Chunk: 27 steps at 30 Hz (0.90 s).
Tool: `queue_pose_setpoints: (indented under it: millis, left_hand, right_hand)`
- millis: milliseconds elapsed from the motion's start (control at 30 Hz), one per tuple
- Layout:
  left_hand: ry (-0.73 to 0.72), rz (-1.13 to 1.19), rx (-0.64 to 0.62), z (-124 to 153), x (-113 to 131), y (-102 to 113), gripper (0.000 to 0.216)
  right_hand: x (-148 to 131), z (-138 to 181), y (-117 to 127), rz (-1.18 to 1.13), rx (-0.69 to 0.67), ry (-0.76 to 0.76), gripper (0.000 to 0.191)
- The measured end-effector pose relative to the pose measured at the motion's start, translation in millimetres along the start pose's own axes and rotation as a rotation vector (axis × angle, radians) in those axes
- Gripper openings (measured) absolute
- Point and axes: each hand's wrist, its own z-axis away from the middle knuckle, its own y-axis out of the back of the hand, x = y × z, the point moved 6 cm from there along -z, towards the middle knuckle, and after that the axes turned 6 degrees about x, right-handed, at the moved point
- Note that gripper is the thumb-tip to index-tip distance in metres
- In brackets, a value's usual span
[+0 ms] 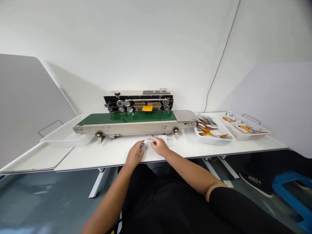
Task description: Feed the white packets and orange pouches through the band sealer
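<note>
My left hand (pixel 134 154) and my right hand (pixel 159 146) meet at the front of the white table (pixel 104 156). Between them is a small white packet (pixel 146 143), pinched by the fingers of both hands. Its print is too small to read. Just beyond my right hand lie several flat white sheets or sachets (pixel 164 139), close to my fingertips. A continuous band sealer (pixel 136 113) with a green conveyor belt stands directly ahead, beyond both hands. An orange piece (pixel 147 108) shows at its sealing head.
To the right, a white tray (pixel 212 131) and a second tray (pixel 243 127) hold several white-and-orange packets. A white plastic tray (pixel 64 136) stands left of the sealer. A wall is behind. A shoe (pixel 255 183) and a blue crate (pixel 290 191) are on the floor at right.
</note>
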Motion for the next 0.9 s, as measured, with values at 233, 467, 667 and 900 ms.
queue_pose_setpoints:
  millis: [233, 467, 667, 900]
  left_hand:
    - [-0.028, 0.147, 0.164, -4, 4, 27, 0.027]
    - [0.194, 0.325, 0.195, -4, -14, 31, 0.029]
    - [0.255, 0.446, 0.048, -4, -13, 19, 0.027]
    - [0.145, 0.414, 0.119, -5, -8, 25, 0.026]
  right_hand:
    - [-21, 4, 0, 0.136, -0.039, 0.233, 0.042]
    - [-16, 3, -5, 0.171, -0.107, 0.184, 0.041]
    - [-7, 0, -5, 0.112, -0.063, 0.203, 0.006]
    - [-8, 1, -3, 0.045, -0.037, 0.231, 0.002]
